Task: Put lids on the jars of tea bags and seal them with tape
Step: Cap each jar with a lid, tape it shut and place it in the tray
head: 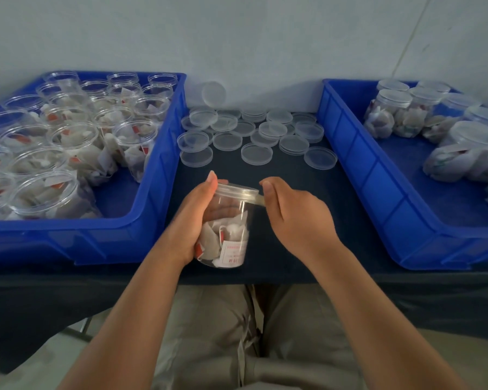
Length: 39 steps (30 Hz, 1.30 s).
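The jar (231,229) of tea bags sat in the middle of the bench (293,249), at its near edge between the two blue bins, tilted with its top leaning away from the person; whether its base touched the bench could not be told. It probably was held there so that the rim faced the working hand. The left hand (195,220) gripped the jar from the side, its fingers (223,212) curled round the far wall and showing through the clear plastic, the thumb lying up against the lid (237,189), seemingly to keep it seated. The right hand (296,218) was clenched loosely just beside the lid, thumb and forefinger apparently pinching the end of a clear tape strip (255,199) that ran to the lid's edge. The left bin (152,192) held open jars in reach of the gripping hand, the right bin (350,153) held capped ones, and the loose lids (254,153) lay between, a layout that looked meant to pass jars from left to right.
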Each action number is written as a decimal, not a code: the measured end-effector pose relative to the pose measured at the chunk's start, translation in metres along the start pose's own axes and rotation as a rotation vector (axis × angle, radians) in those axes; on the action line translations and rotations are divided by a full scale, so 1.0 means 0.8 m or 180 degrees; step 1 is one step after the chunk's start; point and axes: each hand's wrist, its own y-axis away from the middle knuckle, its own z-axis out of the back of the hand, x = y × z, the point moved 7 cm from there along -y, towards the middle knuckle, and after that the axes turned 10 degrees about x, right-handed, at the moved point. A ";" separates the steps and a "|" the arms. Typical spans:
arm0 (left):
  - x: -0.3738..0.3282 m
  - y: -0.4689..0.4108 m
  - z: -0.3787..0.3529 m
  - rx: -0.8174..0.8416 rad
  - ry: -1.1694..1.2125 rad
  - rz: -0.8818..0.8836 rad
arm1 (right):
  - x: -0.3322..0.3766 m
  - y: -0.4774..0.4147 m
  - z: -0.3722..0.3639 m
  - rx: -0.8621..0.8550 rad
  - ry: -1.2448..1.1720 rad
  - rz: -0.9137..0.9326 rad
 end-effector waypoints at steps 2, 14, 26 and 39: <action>0.004 -0.003 -0.006 0.0085 0.0099 -0.0007 | 0.006 0.000 -0.003 -0.0085 0.0119 -0.0044; -0.032 0.017 -0.047 -0.0692 -0.1897 -0.0457 | -0.004 -0.001 -0.012 0.0041 0.0799 -0.0782; -0.026 0.003 0.008 -0.0284 -0.1003 0.0214 | -0.029 -0.008 0.016 0.0258 -0.0245 0.0548; 0.004 0.001 -0.009 0.0387 -0.0502 0.0192 | -0.004 0.000 -0.007 -0.0145 0.0519 -0.0314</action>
